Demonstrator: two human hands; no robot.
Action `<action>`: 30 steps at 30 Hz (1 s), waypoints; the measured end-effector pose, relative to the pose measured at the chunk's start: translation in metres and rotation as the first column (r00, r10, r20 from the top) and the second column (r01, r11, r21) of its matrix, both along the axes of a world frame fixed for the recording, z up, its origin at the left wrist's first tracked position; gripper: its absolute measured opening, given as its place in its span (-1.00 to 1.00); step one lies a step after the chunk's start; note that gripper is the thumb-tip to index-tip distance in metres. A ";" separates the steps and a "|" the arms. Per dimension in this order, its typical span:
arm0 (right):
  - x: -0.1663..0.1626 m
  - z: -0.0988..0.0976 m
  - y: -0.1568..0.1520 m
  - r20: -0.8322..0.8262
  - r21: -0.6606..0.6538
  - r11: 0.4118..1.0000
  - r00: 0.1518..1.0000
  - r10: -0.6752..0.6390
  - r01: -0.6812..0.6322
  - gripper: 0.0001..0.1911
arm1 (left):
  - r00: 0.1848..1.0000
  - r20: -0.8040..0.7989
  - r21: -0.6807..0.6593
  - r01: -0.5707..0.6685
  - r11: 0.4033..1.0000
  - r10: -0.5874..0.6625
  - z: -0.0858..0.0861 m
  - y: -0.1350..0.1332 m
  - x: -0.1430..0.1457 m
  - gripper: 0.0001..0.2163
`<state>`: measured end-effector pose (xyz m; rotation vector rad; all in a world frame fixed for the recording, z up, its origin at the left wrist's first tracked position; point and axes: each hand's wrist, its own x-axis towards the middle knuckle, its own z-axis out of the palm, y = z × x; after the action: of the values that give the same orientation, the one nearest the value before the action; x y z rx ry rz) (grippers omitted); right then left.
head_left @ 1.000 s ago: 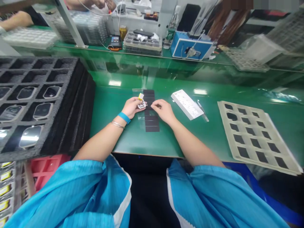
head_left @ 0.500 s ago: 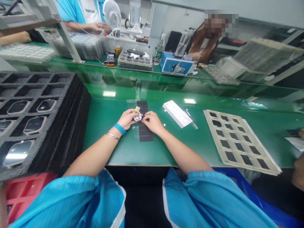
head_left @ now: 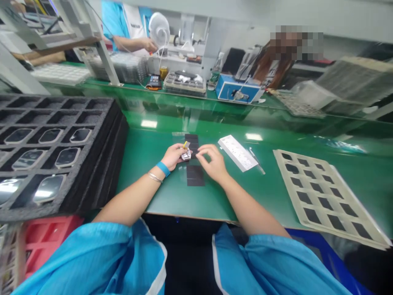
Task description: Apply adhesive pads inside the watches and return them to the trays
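My left hand (head_left: 172, 157) is closed around a small white device housing (head_left: 186, 154) with a yellow-edged tab standing up from it. Just to its right, my right hand (head_left: 214, 164) has its thumb and forefinger pinched together; whatever sits between those fingertips is too small to make out. Under and behind the hands lies a strip of black rectangular pieces (head_left: 195, 176) on the green table. Green shows through a gap partway along the strip, near the housing.
Black foam trays (head_left: 101, 135) with watch-like screens are stacked at left. A white block (head_left: 238, 153) and a thin clear tool (head_left: 257, 161) lie right of my hands. Farther right is a beige tray (head_left: 299, 196) of black pieces. A blue box (head_left: 238, 88) stands behind; co-workers sit opposite.
My right hand has lifted away from the housing and moved right, still pinched. A gap now shows in the black strip. The whole view has shifted slightly; my left hand keeps the housing.
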<state>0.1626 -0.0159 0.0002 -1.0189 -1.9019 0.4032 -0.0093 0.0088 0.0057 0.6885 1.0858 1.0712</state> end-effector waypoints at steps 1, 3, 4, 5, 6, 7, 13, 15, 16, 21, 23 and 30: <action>0.001 0.001 0.001 -0.093 -0.036 0.999 0.995 -0.018 0.014 -0.86 | 1.000 -0.005 0.001 0.011 1.000 -0.011 0.000 -0.001 0.001 -0.88; 0.002 -0.002 0.004 -0.242 -0.188 0.982 0.969 -0.053 0.007 -0.80 | 0.998 -0.019 0.010 0.066 0.998 -0.066 0.001 -0.003 0.002 -0.88; 0.002 -0.004 0.006 -0.298 -0.275 0.961 0.952 -0.067 -0.018 -0.76 | 0.995 -0.030 0.017 0.100 0.995 -0.099 0.001 -0.004 0.003 -0.87; 0.002 -0.007 0.007 -0.344 -0.349 0.936 0.935 -0.079 -0.049 -0.71 | 0.991 -0.041 0.026 0.129 0.991 -0.128 0.002 -0.005 0.003 -0.86; 0.001 -0.009 0.009 -0.383 -0.406 0.910 0.920 -0.088 -0.082 -0.67 | 0.988 -0.052 0.033 0.150 0.988 -0.148 0.002 -0.006 0.004 -0.85; 0.000 -0.010 0.009 -0.416 -0.445 0.888 0.905 -0.091 -0.115 -0.64 | 0.985 -0.062 0.039 0.161 0.986 -0.158 0.002 -0.007 0.004 -0.85; -0.008 -0.013 0.008 -0.504 -0.516 0.829 0.859 -0.090 -0.216 -0.54 | 0.981 -0.085 0.060 0.178 0.982 -0.172 0.001 -0.010 0.007 -0.84; -0.010 -0.013 0.007 -0.500 -0.523 0.828 0.860 -0.102 -0.205 -0.52 | 0.982 -0.077 0.050 0.178 0.983 -0.174 0.000 -0.010 0.008 -0.85; -0.010 -0.014 0.007 -0.497 -0.527 0.826 0.861 -0.108 -0.201 -0.51 | 0.982 -0.072 0.045 0.177 0.983 -0.173 0.000 -0.010 0.008 -0.86; -0.013 -0.017 0.007 -0.479 -0.520 0.838 0.869 -0.125 -0.166 -0.58 | 0.987 -0.038 0.017 0.155 0.988 -0.154 0.001 -0.010 0.008 -0.89; -0.014 -0.017 0.006 -0.466 -0.510 0.848 0.875 -0.131 -0.145 -0.60 | 0.988 -0.029 0.009 0.150 0.989 -0.150 0.002 -0.010 0.008 -0.90; -0.015 -0.020 0.008 -0.389 -0.468 0.881 0.912 -0.133 -0.071 -0.68 | 0.989 -0.019 0.001 0.147 0.989 -0.147 0.002 -0.010 0.008 -0.91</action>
<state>0.1476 -0.0083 -0.0197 -1.1643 -1.4253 1.0218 -0.0008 -0.0009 0.0073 0.7703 1.0331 0.9411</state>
